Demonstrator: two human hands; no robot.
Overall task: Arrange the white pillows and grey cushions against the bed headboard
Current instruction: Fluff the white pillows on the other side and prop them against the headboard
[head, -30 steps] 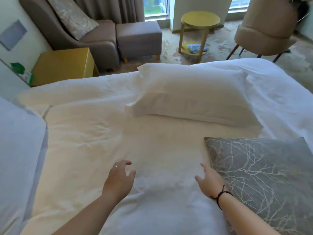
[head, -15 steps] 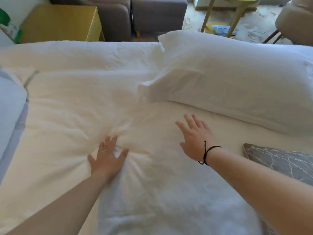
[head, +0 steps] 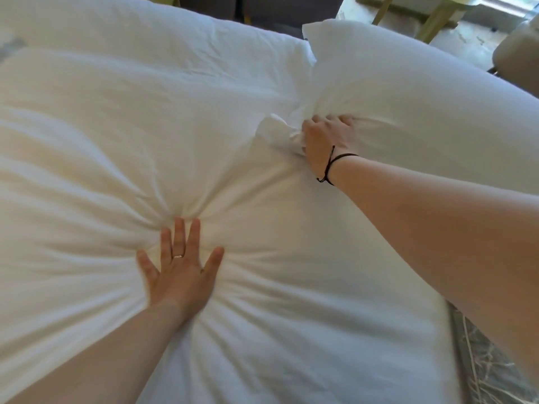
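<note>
A: What's hidden or cut off?

B: White pillow (head: 423, 112) runs off the right edge, far end not visible. Grey cushion (head: 490, 368) is just a sliver at bottom right, below the pillow, mostly hidden behind the right forearm. Pattern of pale branching lines, shape unclear. Headboard not in view.

A: Hands?

B: Right hand (head: 326, 138) is clenched on the near-left corner of the pillow, fabric bunched in the fist. Fingertips sink into the cover, thumb hidden. Black cord on that wrist.

A: Left one?

B: Left hand (head: 180, 269) lies flat, fingers spread, pressing into the duvet (head: 116, 141) well down-left of the pillow. Creases radiate out from the palm. Ring on one finger. Grips nothing.

A: Where's the pillow sitting?

B: On the bed, lying on the duvet, upper right of frame.

A: Counts?

B: One pillow, one cushion, two hands, one duvet. Past the pillow's far side: a yellow table (head: 431, 16), legs only, top cut off; a sliver of a tan chair (head: 516, 62) at right edge; dark upholstery along the top, too cropped to identify.
</note>
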